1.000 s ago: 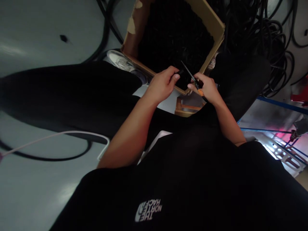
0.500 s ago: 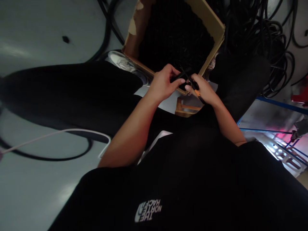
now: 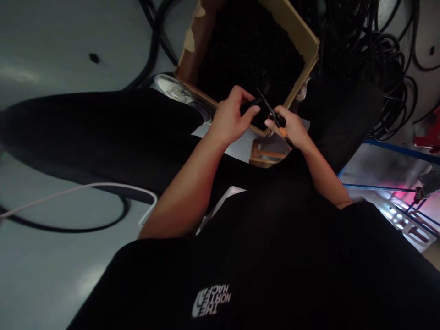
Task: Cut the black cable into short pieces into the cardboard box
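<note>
From my remote station, I read the box (image 3: 298, 28) as matt cardboard, torn rough along its left edge. At its near corner, the tool (image 3: 274, 116) looks like dark metal with an orange plastic grip (image 3: 283, 132). The floor (image 3: 62, 32) appears smooth and glossy, the cables (image 3: 373, 46) rubbery, the trousers (image 3: 103, 137) matt cloth.

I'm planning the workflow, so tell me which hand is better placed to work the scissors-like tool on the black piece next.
Right, most likely. The right hand grips the scissors-like tool, its blade close to the black piece; the left hand is occupied pinching that piece.
</note>
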`<state>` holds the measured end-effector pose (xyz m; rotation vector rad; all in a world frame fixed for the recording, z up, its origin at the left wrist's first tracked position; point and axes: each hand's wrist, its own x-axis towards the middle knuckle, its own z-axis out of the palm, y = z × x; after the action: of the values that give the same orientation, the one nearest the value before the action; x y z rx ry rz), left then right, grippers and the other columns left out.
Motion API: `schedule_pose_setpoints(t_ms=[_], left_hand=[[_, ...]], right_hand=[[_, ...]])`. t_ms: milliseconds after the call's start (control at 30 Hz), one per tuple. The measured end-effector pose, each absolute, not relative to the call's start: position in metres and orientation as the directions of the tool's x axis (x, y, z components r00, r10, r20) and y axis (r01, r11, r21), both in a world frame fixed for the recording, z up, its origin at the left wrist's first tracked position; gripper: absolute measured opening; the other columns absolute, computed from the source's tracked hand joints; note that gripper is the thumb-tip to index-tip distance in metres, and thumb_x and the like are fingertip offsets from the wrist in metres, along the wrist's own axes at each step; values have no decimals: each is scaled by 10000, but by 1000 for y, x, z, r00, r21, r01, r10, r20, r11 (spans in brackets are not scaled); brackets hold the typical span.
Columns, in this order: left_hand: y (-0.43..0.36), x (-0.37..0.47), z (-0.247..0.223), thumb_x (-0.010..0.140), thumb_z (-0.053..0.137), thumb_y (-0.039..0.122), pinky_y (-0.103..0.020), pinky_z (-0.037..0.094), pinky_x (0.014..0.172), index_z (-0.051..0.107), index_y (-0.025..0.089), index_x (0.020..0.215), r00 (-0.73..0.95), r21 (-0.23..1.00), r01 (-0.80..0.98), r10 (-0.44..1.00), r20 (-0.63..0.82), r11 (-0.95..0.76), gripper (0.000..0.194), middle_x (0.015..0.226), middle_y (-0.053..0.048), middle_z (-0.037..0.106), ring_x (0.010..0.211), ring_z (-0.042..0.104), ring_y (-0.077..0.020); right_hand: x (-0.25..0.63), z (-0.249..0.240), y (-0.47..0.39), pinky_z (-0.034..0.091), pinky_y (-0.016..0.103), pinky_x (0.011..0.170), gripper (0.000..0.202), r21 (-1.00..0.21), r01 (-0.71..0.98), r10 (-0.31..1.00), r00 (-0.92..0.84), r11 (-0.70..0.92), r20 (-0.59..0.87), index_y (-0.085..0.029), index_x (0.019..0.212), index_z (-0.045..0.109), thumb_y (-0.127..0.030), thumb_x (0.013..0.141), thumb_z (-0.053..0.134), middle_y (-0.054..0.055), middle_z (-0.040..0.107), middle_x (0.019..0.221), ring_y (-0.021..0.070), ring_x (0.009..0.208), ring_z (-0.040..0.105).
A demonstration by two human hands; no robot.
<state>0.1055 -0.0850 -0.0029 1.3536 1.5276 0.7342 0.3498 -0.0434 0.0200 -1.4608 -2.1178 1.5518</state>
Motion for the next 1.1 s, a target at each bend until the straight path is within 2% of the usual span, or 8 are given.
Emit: schedule_pose_setpoints(t_ms=[100, 200, 333, 500, 633, 733, 867, 1100], left_hand=[[-88, 106, -4, 1121, 695, 787, -438, 666, 1038, 732, 270, 1256, 95, 884, 424, 961, -258, 196, 536, 1169, -108, 840, 1129, 810, -328], [-90, 107, -3, 1179, 589, 780, -415, 661, 1003, 738, 264, 1301, 129, 869, 443, 943, -308, 223, 551, 1074, -85, 822, 1053, 814, -306], [-88, 103, -3, 1198, 593, 729, -430, 650, 1085, 737, 262, 1369, 71, 823, 508, 940, -333, 253, 518, 1145, -100, 829, 1158, 805, -328], [-85, 99, -7, 1181, 633, 564, -450, 623, 1170, 753, 227, 1342, 80, 806, 544, 941, -329, 235, 392, 1305, -144, 829, 1256, 775, -348], [-84, 101, -4, 1157, 654, 492, -417, 625, 1104, 775, 236, 1309, 102, 810, 529, 928, -357, 254, 322, 1188, -105, 836, 1164, 773, -322], [-84, 106, 1, 1137, 672, 484, -403, 624, 1053, 790, 221, 1247, 153, 824, 512, 918, -366, 243, 309, 1089, -87, 825, 1099, 767, -311], [-85, 111, 5, 1124, 658, 446, -425, 626, 1052, 794, 194, 1228, 194, 832, 511, 913, -358, 218, 305, 1118, -102, 831, 1065, 776, -308], [-87, 111, -5, 1143, 677, 501, -505, 634, 1160, 765, 222, 1405, 106, 824, 523, 943, -316, 217, 393, 1288, -130, 846, 1257, 804, -367]], right_hand=[[351, 18, -41, 653, 505, 1091, 718, -798, 602, 755, -527, 8, -390, -252, 1175, 724, -961, 1076, 668, 87, 768, 1128, 299, 1100, 730], [354, 18, -39, 656, 499, 1076, 731, -792, 611, 764, -506, -11, -400, -251, 1165, 734, -973, 1054, 692, 75, 759, 1093, 296, 1077, 723], [359, 20, -37, 649, 467, 1032, 741, -790, 611, 772, -484, -40, -413, -249, 1189, 737, -976, 1059, 681, 55, 749, 1040, 281, 1047, 711], [362, 15, -39, 646, 544, 1147, 658, -783, 621, 744, -543, 43, -390, -267, 1263, 750, -903, 1113, 668, 117, 776, 1232, 339, 1198, 726], [362, 5, -42, 624, 596, 1217, 650, -769, 629, 711, -591, 110, -381, -275, 1326, 744, -888, 1128, 658, 140, 751, 1309, 373, 1282, 704], [361, -2, -43, 616, 597, 1225, 697, -768, 629, 694, -606, 120, -388, -268, 1350, 725, -921, 1124, 637, 138, 739, 1311, 363, 1265, 696], [359, -5, -45, 624, 576, 1205, 709, -770, 628, 690, -607, 114, -393, -269, 1326, 713, -942, 1125, 612, 132, 737, 1293, 348, 1240, 693], [358, 2, -46, 633, 506, 1064, 683, -753, 655, 743, -539, 71, -398, -276, 1202, 734, -947, 1087, 675, 87, 743, 1116, 308, 1065, 700]])
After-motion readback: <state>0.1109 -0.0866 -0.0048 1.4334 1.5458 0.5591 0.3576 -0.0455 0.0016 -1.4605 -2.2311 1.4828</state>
